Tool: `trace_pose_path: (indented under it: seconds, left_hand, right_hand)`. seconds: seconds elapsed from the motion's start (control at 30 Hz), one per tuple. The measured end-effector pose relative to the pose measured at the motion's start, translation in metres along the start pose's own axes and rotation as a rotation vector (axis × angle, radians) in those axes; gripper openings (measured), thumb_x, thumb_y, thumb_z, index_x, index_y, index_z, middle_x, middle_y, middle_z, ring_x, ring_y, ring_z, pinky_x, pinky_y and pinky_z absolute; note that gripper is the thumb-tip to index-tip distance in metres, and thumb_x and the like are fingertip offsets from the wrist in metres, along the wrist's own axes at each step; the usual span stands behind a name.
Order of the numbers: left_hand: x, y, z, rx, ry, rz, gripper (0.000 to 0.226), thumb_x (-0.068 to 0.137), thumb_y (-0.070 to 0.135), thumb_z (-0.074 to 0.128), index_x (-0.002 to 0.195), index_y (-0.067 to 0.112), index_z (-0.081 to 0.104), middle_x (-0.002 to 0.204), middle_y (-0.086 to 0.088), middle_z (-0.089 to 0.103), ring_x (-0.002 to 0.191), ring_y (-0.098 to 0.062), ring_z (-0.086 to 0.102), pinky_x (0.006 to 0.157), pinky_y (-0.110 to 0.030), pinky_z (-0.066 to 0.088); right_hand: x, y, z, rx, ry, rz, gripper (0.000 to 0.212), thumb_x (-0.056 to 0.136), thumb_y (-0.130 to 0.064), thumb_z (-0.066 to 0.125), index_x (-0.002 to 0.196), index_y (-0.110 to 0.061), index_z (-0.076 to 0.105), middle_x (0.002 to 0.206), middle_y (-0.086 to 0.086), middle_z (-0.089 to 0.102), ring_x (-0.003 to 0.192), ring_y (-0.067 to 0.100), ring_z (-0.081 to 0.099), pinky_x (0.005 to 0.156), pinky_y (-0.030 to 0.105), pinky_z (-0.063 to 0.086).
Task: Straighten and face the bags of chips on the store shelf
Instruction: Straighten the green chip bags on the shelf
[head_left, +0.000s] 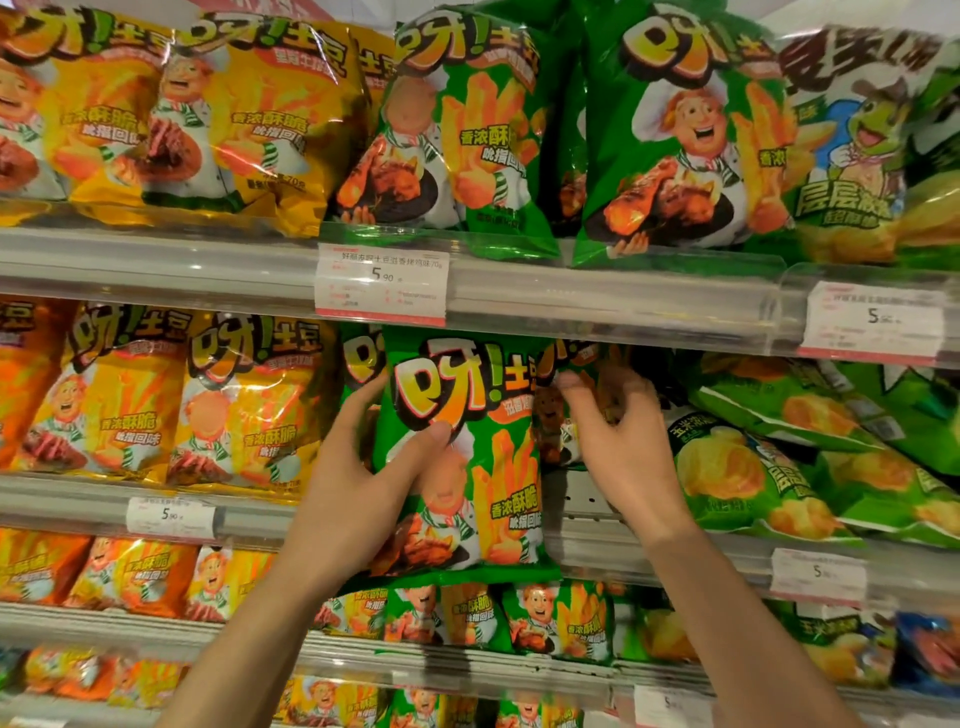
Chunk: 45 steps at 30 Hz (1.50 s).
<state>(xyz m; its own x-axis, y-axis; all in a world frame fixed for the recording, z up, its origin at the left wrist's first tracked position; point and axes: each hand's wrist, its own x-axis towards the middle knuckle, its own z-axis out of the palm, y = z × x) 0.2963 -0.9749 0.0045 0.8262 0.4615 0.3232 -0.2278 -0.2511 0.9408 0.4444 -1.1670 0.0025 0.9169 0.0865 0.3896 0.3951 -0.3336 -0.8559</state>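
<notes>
Our left hand (358, 457) grips the upright green chip bag (467, 457) by its left edge, thumb pressed on its front, holding it before the middle shelf (597, 540). Right of it, our right hand (618, 441) pinches a second green bag (563, 415) set farther back, in the gap where the front bag belongs.

Tiered store shelves (597, 291) with standing chip bags (249, 124).
</notes>
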Motion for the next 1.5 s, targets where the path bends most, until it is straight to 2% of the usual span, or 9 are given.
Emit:
trace_pose_path:
  seconds: [0.1, 0.23, 0.33, 0.43, 0.57, 0.67, 0.77, 1.0, 1.5]
  left_hand:
    - [0.003, 0.000, 0.024, 0.103, 0.035, 0.042, 0.074, 0.078, 0.068, 0.070, 0.142, 0.042, 0.043, 0.129, 0.030, 0.055, 0.121, 0.013, 0.051, 0.107, -0.032, 0.045]
    - [0.008, 0.007, 0.056, 0.165, 0.039, 0.074, 0.049, 0.090, 0.043, 0.067, 0.129, 0.039, 0.037, 0.103, 0.044, 0.039, 0.088, 0.043, 0.037, 0.078, 0.009, 0.032]
    - [0.013, 0.005, 0.059, 0.200, -0.010, 0.123, 0.063, 0.088, 0.059, 0.064, 0.142, 0.034, 0.042, 0.126, 0.028, 0.057, 0.115, 0.018, 0.052, 0.097, -0.011, 0.045]
    - [0.015, -0.004, 0.047, 0.331, 0.042, 0.234, 0.060, 0.093, 0.059, 0.058, 0.144, 0.032, 0.044, 0.141, 0.014, 0.050, 0.131, -0.005, 0.047, 0.108, -0.036, 0.044]
    - [0.022, -0.025, 0.031, 0.598, 0.291, 0.431, 0.052, 0.090, 0.043, 0.063, 0.133, 0.015, 0.059, 0.136, -0.007, 0.050, 0.131, -0.023, 0.041, 0.105, -0.048, 0.041]
    - [0.026, -0.046, 0.025, 0.741, 0.383, 0.466, 0.054, 0.088, 0.041, 0.066, 0.135, 0.015, 0.059, 0.150, -0.018, 0.038, 0.142, -0.034, 0.031, 0.111, -0.052, 0.030]
    - [0.027, -0.058, 0.020, 0.737, 0.362, 0.433, 0.068, 0.089, 0.048, 0.065, 0.147, 0.019, 0.047, 0.162, -0.018, 0.018, 0.152, -0.033, 0.016, 0.117, -0.053, 0.025]
    - [0.027, -0.071, 0.019, 0.739, 0.277, 0.446, 0.082, 0.089, 0.055, 0.061, 0.157, 0.025, 0.028, 0.169, -0.009, -0.003, 0.155, -0.020, 0.002, 0.116, -0.041, 0.025]
    - [0.033, -0.078, 0.019, 0.749, 0.228, 0.445, 0.082, 0.090, 0.055, 0.060, 0.158, 0.025, 0.026, 0.168, -0.008, 0.002, 0.155, -0.026, 0.010, 0.115, -0.049, 0.029]
  right_hand:
    - [-0.017, -0.015, -0.006, 0.102, -0.209, 0.066, 0.063, 0.086, -0.073, 0.051, 0.129, -0.027, 0.056, 0.116, -0.014, 0.066, 0.110, 0.002, 0.061, 0.102, 0.031, 0.048]
    - [-0.023, -0.013, -0.001, 0.124, -0.284, 0.160, 0.088, 0.072, -0.090, 0.049, 0.141, -0.037, 0.045, 0.132, -0.020, 0.057, 0.125, 0.005, 0.052, 0.111, 0.036, 0.040]
    - [-0.015, -0.010, -0.005, 0.190, -0.240, 0.196, 0.076, 0.066, -0.087, 0.062, 0.127, -0.043, 0.055, 0.118, -0.017, 0.067, 0.112, 0.009, 0.063, 0.102, 0.042, 0.050]
    - [0.004, -0.011, -0.012, 0.196, -0.142, 0.167, 0.065, 0.070, -0.081, 0.065, 0.124, -0.045, 0.055, 0.117, -0.013, 0.068, 0.110, 0.014, 0.065, 0.100, 0.045, 0.051]
    - [0.004, -0.011, -0.004, 0.143, -0.086, 0.095, 0.058, 0.088, -0.067, 0.056, 0.137, -0.037, 0.042, 0.126, -0.011, 0.055, 0.119, 0.013, 0.052, 0.100, 0.032, 0.039]
    - [-0.008, -0.002, 0.007, 0.043, 0.011, 0.032, 0.076, 0.084, -0.078, 0.046, 0.143, -0.030, 0.037, 0.143, 0.002, 0.045, 0.137, 0.021, 0.040, 0.115, 0.041, 0.033]
    - [-0.020, -0.004, 0.006, -0.037, 0.083, -0.032, 0.096, 0.086, -0.072, 0.048, 0.158, -0.024, 0.008, 0.157, 0.003, 0.022, 0.147, 0.022, 0.022, 0.121, 0.042, 0.023]
    - [-0.045, 0.001, 0.016, -0.196, 0.011, -0.066, 0.131, 0.064, -0.077, 0.068, 0.151, -0.042, -0.024, 0.163, -0.016, -0.003, 0.154, 0.017, 0.006, 0.123, 0.048, 0.021]
    - [-0.048, 0.010, 0.024, -0.200, 0.012, -0.069, 0.124, 0.072, -0.074, 0.065, 0.155, -0.035, -0.019, 0.164, -0.015, -0.003, 0.153, 0.011, 0.004, 0.122, 0.038, 0.015]
